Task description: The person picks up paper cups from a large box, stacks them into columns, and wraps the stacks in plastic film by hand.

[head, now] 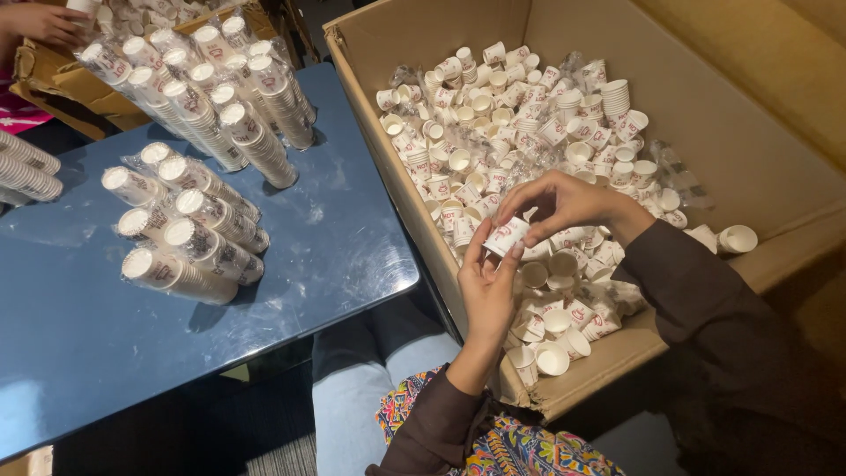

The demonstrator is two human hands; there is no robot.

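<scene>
While both hands gripped one small paper cup [506, 236] over a cardboard box [758, 167] of loose cups, the left hand [487, 286] cradled it and the right hand [560, 203] pinched its rim.

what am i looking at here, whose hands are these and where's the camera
There is no machine here. The single picture comes from a camera worn on a person's head, looking down at that person's own two bare hands in dark sleeves.

The left hand and the right hand meet over a big cardboard box and together hold one small paper cup, white with a red print. The box is filled with many loose cups of the same kind, some nested in short stacks.

To the left stands a dark blue table. On it lie long stacks of cups wrapped in clear plastic sleeves, piled in two groups.

In the top left corner another person's hand reaches near a second carton.
</scene>
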